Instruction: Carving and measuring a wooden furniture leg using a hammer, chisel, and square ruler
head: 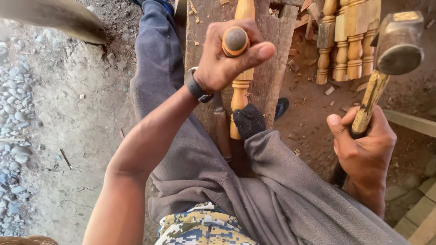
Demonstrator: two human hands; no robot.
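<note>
Right hand (363, 147) is wrapped tight on the hammer (390, 59) handle, head raised well above the work; left hand (227, 56) is clamped round the chisel (235, 41), which stands on the turned spindle (240, 90) pinned by a socked foot (248, 120) on the plank (272, 59). Judged risk: an off-centre blow glances off the small chisel butt onto the left thumb, or the spindle rolls underfoot. The plank is narrow, with dirt ground (81, 118) open to the left and stacked spindles (349, 41) crowding the far right.

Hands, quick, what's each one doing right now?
Left hand: closed around a chisel handle.
Right hand: closed around a hammer, raised.
</note>
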